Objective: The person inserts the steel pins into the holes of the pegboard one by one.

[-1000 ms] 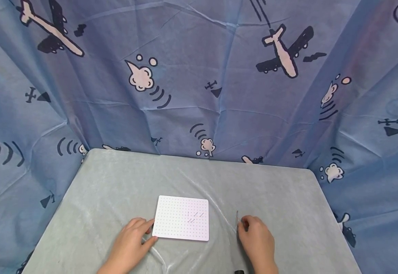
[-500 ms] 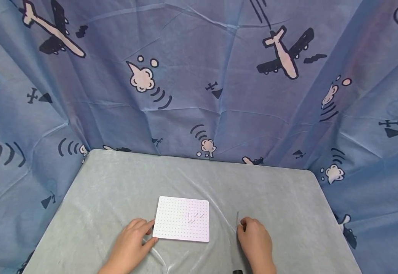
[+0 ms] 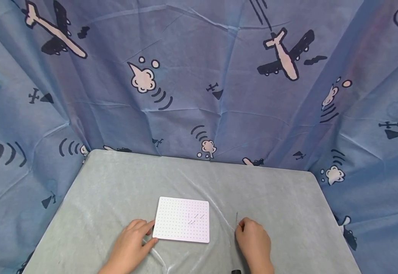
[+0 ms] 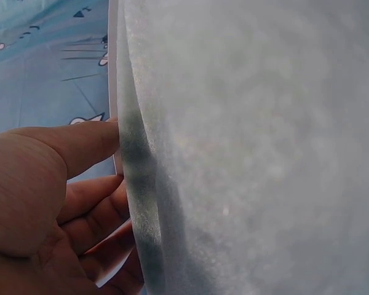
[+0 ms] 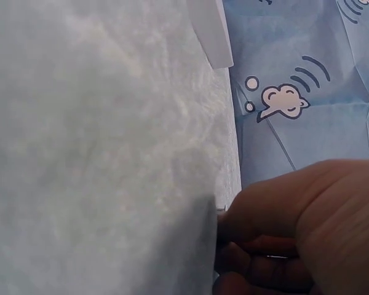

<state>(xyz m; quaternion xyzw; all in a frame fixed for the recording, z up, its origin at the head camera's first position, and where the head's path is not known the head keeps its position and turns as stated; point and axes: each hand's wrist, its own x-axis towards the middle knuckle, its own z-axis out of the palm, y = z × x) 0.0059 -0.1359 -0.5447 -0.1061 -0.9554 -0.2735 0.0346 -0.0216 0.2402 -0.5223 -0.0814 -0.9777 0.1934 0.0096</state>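
A flat white pegboard [image 3: 178, 228] with rows of tiny holes lies on the table. Several short thin pins [image 3: 191, 222] show in its right half. At its left side is my left hand [image 3: 130, 243], holding the corner with the forefinger on the side edge and the thumb at the near corner. To the right of the board, my right hand [image 3: 253, 239] pinches a pair of thin metal tweezers [image 3: 237, 218] between thumb and forefinger, points away from me. Most of the tweezers is hidden by the fingers. In the right wrist view, the right fingers [image 5: 264, 203] are curled low by the cloth.
A grey-green cloth [image 3: 123, 179] with creases covers the table. Blue curtains [image 3: 185, 83] printed with planes enclose the back and sides. A small black object [image 3: 236, 271] shows at the near edge beside the right wrist.
My right hand has turned slightly and shifted a little left, with the tweezers still pinched. The left hand and pegboard stay put; the whole view has drifted slightly.
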